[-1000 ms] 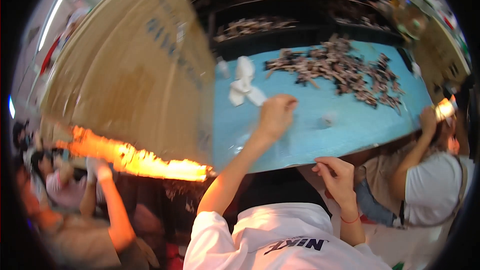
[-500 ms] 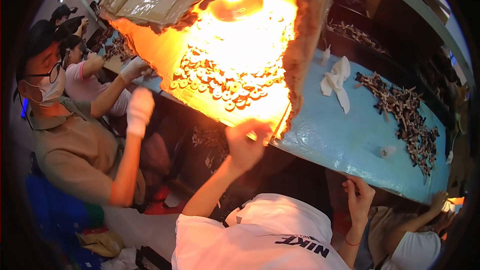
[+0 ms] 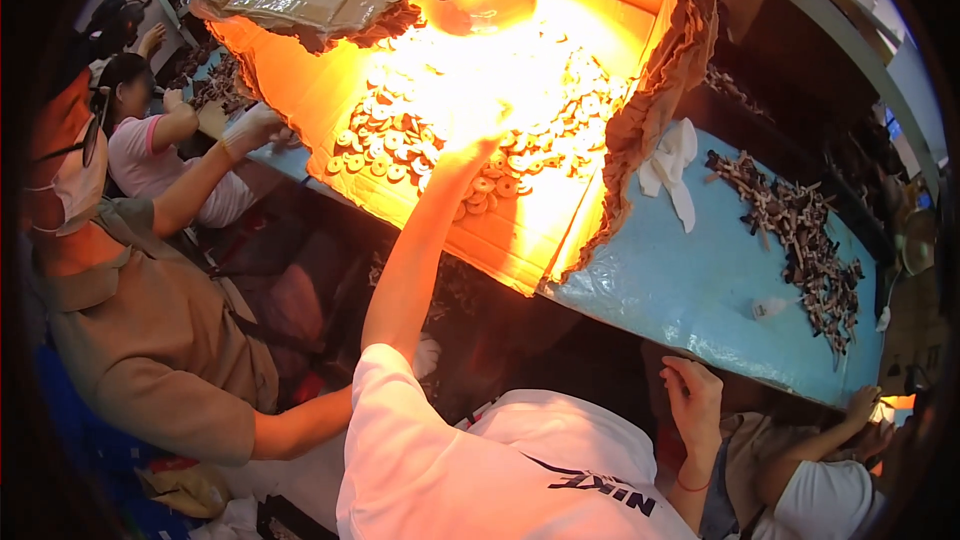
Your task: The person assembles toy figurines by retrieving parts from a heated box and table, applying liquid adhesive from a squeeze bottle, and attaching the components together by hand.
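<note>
My left hand (image 3: 478, 138) reaches into a heap of small round pieces with holes in the middle (image 3: 380, 155). The heap lies inside a cardboard box (image 3: 510, 240) under a glowing bulb (image 3: 485, 2). Glare washes out the fingers, so their grip cannot be made out. My right hand (image 3: 692, 398) hangs just off the near edge of the blue table (image 3: 690, 290). Its fingers are loosely bent and apart, with nothing visible in them.
Dark, stick-like pieces (image 3: 800, 245) lie on the table beside a white cloth (image 3: 672, 170) and small clear bottle (image 3: 768, 307). A co-worker in brown (image 3: 150, 320) stands close at left, one gloved hand (image 3: 425, 355) low beside my sleeve. Another person's arm (image 3: 815, 450) is at right.
My left hand has moved from the box's front edge forward into the heap. My right hand's fingers have loosened. The co-worker's raised gloved hand has dropped down beside my left arm.
</note>
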`<state>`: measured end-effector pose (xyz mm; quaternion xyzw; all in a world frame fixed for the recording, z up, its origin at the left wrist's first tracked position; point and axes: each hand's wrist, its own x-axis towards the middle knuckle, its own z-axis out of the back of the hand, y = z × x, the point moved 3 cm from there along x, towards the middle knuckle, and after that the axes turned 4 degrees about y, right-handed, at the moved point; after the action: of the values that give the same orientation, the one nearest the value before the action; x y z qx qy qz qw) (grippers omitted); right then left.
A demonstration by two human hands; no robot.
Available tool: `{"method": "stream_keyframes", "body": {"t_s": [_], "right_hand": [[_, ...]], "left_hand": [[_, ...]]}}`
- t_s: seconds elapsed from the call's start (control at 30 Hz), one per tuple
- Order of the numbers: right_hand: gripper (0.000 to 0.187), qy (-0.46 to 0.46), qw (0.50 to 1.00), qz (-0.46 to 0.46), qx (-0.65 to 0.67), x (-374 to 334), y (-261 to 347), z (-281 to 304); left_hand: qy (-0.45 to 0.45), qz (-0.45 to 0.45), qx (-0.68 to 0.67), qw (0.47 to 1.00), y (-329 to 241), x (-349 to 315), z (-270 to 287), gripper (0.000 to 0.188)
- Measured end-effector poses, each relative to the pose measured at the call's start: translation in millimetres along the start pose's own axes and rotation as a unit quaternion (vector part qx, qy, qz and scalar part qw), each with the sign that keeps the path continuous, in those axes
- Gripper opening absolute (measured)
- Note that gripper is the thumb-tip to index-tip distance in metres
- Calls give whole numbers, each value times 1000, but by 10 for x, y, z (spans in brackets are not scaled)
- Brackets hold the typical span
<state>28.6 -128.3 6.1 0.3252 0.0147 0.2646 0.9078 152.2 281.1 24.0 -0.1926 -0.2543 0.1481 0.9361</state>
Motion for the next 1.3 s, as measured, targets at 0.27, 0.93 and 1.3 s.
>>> {"method": "stream_keyframes", "body": {"t_s": [0.27, 0.93, 1.3], "right_hand": [[15, -7, 1000, 11, -21, 25, 13, -46], [15, -18, 1000, 24, -4, -65, -51, -37], [13, -32, 999, 12, -18, -274, -208, 51]], "left_hand": [[10, -8, -58, 998, -49, 33, -130, 15], [-88, -154, -147, 973, -900, -1346, 703, 12], [100, -268, -303, 909, -2071, -1405, -817, 4]]}}
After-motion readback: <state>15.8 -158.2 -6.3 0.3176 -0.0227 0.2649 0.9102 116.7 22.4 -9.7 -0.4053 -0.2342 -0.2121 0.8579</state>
